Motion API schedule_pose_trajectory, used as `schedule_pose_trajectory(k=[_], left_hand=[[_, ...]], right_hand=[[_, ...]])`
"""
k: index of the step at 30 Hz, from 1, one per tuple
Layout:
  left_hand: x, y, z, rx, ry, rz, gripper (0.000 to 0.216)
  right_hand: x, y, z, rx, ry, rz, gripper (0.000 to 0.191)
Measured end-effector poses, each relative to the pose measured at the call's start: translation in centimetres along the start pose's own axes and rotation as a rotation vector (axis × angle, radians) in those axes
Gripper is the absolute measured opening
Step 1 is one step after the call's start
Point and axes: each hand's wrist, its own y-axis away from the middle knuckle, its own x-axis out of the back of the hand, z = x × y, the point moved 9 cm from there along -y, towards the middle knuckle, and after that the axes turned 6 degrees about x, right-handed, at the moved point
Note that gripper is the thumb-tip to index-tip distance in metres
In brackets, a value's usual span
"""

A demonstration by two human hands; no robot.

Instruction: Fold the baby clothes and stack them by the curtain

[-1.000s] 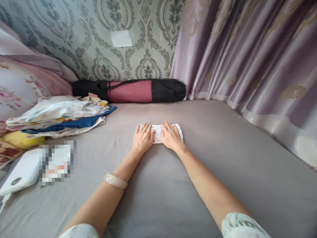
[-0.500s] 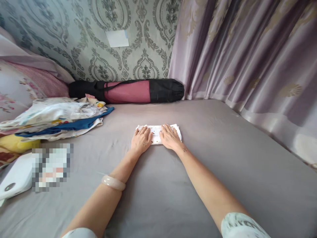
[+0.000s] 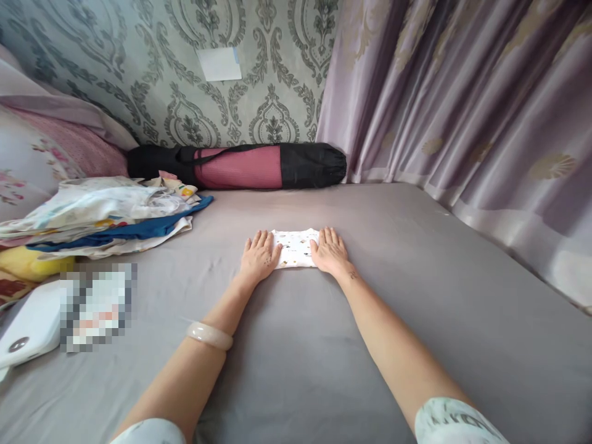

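A folded white cloth [image 3: 295,250] with small dark and tan prints lies flat on the grey bed sheet [image 3: 296,345]. At its left end my left hand [image 3: 259,254] rests palm down, fingers stretched out and the thumb toward the cloth. My right hand [image 3: 331,250] lies flat at the right end in the same way, its thumb on the cloth's edge. The cloth's side edges are partly hidden by my hands. A pale bangle [image 3: 209,335] circles my left forearm.
Several garments [image 3: 115,213] are piled at the left, near a yellow item [image 3: 46,264]. A white device [image 3: 32,320] lies beside a blurred-out object [image 3: 102,308]. Along the wall lies a black and pink rolled bag [image 3: 240,166]. Purple curtains [image 3: 416,92] hang at the right.
My hands have moved apart, from the top of the folded cloth out to its two ends. More of the printed middle shows, and the cloth looks narrower between them.
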Motion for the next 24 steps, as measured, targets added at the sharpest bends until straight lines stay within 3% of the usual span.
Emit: schedule_pose_trajectory(k=[6,11,14,19,24], left_hand=[[0.3,-0.2,0.7,0.009,-0.128,-0.125,0.061],[1.6,0.6,4.4,-0.127,-0.201,-0.019,0.058],[0.8,1.2,5.5,-0.172,-0.172,-0.046,0.054],[-0.3,0.8,4.9,-0.164,-0.13,-0.121,0.051],[1.1,-0.6,3.6,-0.185,-0.116,-0.043,0.043]], right_hand=[[0.9,0.3,-0.5,-0.009,0.003,-0.02,0.067],[1.7,1.5,-4.2,0.209,-0.021,0.046,0.057],[0.7,1.8,-5.3,0.244,-0.063,0.003,0.055],[0.1,1.4,-4.9,0.233,-0.109,-0.043,0.055],[2.3,0.5,-1.9,0.133,-0.064,0.075,0.053]])
